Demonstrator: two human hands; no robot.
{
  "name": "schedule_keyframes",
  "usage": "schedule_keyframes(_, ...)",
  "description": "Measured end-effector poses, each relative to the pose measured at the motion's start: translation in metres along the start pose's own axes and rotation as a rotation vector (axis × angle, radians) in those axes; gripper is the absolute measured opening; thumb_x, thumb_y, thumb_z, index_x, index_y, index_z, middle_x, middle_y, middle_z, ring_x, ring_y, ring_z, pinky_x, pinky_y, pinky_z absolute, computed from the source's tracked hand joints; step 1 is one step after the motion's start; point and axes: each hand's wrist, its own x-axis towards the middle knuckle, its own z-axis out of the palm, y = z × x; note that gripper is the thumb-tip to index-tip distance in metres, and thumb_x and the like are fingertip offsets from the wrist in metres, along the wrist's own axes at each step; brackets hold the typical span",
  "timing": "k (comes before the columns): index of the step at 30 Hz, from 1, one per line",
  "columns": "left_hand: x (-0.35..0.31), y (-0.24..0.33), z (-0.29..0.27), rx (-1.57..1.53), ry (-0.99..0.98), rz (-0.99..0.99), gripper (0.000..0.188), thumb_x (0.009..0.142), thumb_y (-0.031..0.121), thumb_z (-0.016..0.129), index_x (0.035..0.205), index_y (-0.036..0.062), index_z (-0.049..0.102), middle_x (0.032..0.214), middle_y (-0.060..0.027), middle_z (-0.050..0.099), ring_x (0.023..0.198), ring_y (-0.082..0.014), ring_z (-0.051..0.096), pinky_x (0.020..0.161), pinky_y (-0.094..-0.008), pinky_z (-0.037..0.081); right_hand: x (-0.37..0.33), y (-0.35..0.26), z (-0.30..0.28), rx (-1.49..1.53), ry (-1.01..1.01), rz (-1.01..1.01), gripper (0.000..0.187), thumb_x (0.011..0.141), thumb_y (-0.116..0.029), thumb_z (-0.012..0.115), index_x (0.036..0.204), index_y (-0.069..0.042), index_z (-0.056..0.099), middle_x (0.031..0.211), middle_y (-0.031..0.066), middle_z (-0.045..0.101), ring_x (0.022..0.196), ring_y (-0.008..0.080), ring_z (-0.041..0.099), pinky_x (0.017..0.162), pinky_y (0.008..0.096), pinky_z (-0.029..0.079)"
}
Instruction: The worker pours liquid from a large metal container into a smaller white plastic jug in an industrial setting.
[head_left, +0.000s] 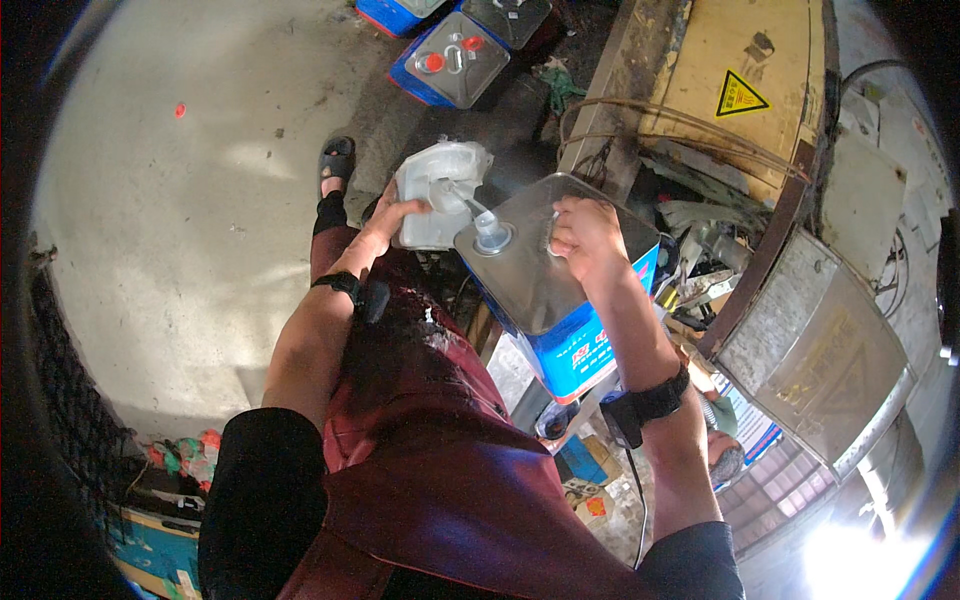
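My right hand (588, 238) is closed round the handle on top of a square blue metal can (530, 290). The can is held up in front of me, its grey top facing me. From its clear plastic spout (490, 232), a clear streak like liquid runs into a whitish translucent plastic container (440, 170) with an open, uneven top. My left hand (392, 218) grips that container by its near left side, thumb over the rim. Some of its fingers are hidden behind the container. How full either vessel is, I cannot tell.
More blue cans with grey tops (455, 60) stand on the floor ahead, one with a red cap. At right is a yellow machine (740, 90) with a triangular warning sign and a hose. Clutter lies beneath it. A box (160, 550) sits low at left.
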Motion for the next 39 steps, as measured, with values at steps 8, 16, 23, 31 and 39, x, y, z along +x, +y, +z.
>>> schedule_keyframes(8,-0.003,-0.004,0.004,0.037,0.02,0.087,0.115,0.066,0.023,0.079,0.158,-0.0012,0.015,0.141,-0.0211,0.051,0.126,-0.033,0.054,0.107,-0.0426,0.041,-0.018,-0.001,-0.007,0.04,-0.008,-0.007,0.012,0.096,-0.004,0.046,0.094,-0.001,0.057,0.062,-0.0036,0.036,0.046,0.0078,0.029,0.043,0.0278,0.023)
schedule_keyframes(16,-0.011,0.005,0.012,0.011,0.075,0.102,0.1,0.066,0.017,0.078,0.152,0.0019,0.029,0.133,-0.0171,0.056,0.121,-0.0307,0.057,0.104,-0.0414,0.044,-0.032,-0.002,-0.013,0.05,-0.032,-0.044,0.012,0.099,-0.008,0.05,0.093,0.0,0.056,0.06,-0.0044,0.035,0.045,0.0071,0.029,0.042,0.0261,0.023)
schedule_keyframes(23,-0.034,0.02,0.027,0.076,-0.005,0.122,0.101,0.066,0.018,0.078,0.153,0.0028,0.029,0.134,-0.0171,0.056,0.121,-0.0305,0.057,0.104,-0.042,0.045,-0.042,0.003,-0.031,0.097,-0.027,-0.056,0.013,0.099,-0.01,0.052,0.092,0.0,0.056,0.06,-0.0048,0.035,0.044,0.0068,0.029,0.042,0.0261,0.023)
schedule_keyframes(31,-0.035,-0.002,0.024,0.079,-0.095,-0.044,0.104,0.066,0.027,0.076,0.155,0.0034,0.028,0.139,-0.0184,0.052,0.128,-0.0319,0.051,0.108,-0.0427,0.04,-0.062,0.012,-0.062,0.114,-0.073,-0.134,0.011,0.096,-0.009,0.057,0.092,0.002,0.057,0.058,-0.0075,0.032,0.044,0.0055,0.028,0.041,0.0261,0.022)
schedule_keyframes(39,-0.064,0.006,0.047,0.118,-0.067,-0.029,0.095,0.07,0.027,0.075,0.15,-0.0015,0.032,0.13,-0.0183,0.058,0.118,-0.0316,0.059,0.102,-0.0431,0.046,-0.089,0.018,-0.09,0.179,-0.059,-0.129,0.014,0.097,-0.011,0.058,0.09,0.001,0.057,0.057,-0.0086,0.031,0.044,0.0049,0.027,0.042,0.0263,0.023)
